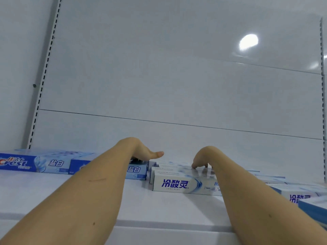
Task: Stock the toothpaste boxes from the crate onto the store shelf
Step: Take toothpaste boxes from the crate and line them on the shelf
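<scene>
Both forearms reach up and over the front edge of the white store shelf (35,195), seen from below and in front.

The left hand (141,152) lies palm down on top of a blue Crest box (137,171), which sits toward the back of the shelf, left of centre. The thumb points right and is straight; the fingers are hidden behind the wrist, so whether they curl round the box cannot be told. A second blue Crest box (33,164) lies flat nearer the left end of the shelf, end to end with the first and well clear of either hand.

The right hand (203,159) is bent down at the wrist, its fingertips (194,167) resting on the top face of the front white toothpaste box (178,183) (white with dark blue lettering). The fingers are curled downward and touch only the top; they do not wrap the box. This box lies flat near the middle of the shelf, with more white boxes (159,169) packed just behind it, touching it. The group stands just beside the right end of the Crest box under the left hand.

Further white boxes (299,196) lie toward the right end of the shelf, partly covered by the right forearm. A blue box corner (313,209) shows at the right front edge.

Behind the shelf stand the white back panel (177,76) and a slotted upright (47,59) at its left side.
</scene>
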The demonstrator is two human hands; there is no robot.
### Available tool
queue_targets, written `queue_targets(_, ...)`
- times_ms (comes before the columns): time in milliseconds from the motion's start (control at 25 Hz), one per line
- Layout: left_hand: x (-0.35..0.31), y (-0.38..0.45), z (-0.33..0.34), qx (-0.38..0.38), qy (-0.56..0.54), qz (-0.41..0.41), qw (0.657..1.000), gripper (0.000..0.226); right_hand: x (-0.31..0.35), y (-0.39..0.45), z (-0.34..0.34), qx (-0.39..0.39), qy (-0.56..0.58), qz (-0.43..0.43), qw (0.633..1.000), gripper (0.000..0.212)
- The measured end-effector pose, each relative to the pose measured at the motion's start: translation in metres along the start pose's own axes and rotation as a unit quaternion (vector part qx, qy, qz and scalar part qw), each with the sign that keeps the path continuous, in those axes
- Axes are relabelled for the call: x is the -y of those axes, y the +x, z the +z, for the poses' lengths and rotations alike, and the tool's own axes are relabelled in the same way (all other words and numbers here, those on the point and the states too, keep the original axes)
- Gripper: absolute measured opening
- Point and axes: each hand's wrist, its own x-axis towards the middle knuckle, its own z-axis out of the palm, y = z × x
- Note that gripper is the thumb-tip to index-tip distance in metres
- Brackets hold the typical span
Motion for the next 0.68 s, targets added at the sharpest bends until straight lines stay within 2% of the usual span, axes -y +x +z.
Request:
queue_targets(120,-0.001,0.003,0.003,0.012,-0.002,-0.011,1.0,0.094,-0.005,-0.001,0.002,-0.02,0.042,0.006,0.999,0.049)
queue_targets(240,-0.01,-0.006,0.009,-0.003,0.024,-0.038,0.999,0.091,-0.011,-0.002,0.003,-0.049,0.11,0.005,0.993,0.048)
queue_targets(400,-0.011,-0.007,0.016,-0.006,0.038,-0.042,0.998,0.09,-0.02,0.0,0.003,-0.037,0.195,-0.013,0.98,0.048)
queue_targets(520,-0.007,0.0,0.02,-0.024,0.026,-0.039,0.999,0.087,-0.024,0.006,0.002,-0.047,0.208,0.005,0.977,0.05)
queue_targets(680,-0.001,0.009,0.022,-0.049,0.016,-0.029,0.998,0.08,-0.016,0.023,0.005,-0.049,0.228,-0.022,0.972,0.049)
